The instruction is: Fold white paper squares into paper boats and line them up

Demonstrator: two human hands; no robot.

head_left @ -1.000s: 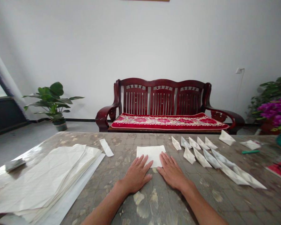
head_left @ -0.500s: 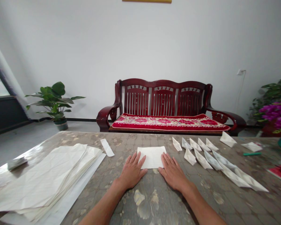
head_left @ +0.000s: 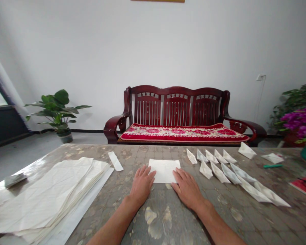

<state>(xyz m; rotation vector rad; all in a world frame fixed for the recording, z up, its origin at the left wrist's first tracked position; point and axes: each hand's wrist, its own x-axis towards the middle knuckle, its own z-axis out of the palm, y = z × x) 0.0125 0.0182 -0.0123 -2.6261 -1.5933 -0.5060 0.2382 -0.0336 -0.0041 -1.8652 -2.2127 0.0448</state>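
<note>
A folded white sheet of paper [head_left: 164,169] lies flat on the mottled stone table [head_left: 168,217], straight ahead of me. My left hand [head_left: 141,185] rests palm down, fingers stretched out, its fingertips at the sheet's near left corner. My right hand [head_left: 187,188] lies flat too, fingers extended onto the near right corner. Neither hand holds anything.
A thick stack of large white sheets [head_left: 48,194] covers the table's left. A paper strip [head_left: 115,160] lies beyond it. Several folded paper boats [head_left: 220,165] sit in rows at the right, with a green pen [head_left: 272,165] and red book [head_left: 304,186]. A wooden bench [head_left: 178,119] stands behind.
My left hand has slid left along the sheet's near edge, from its middle to the left corner. The right hand has barely moved.
</note>
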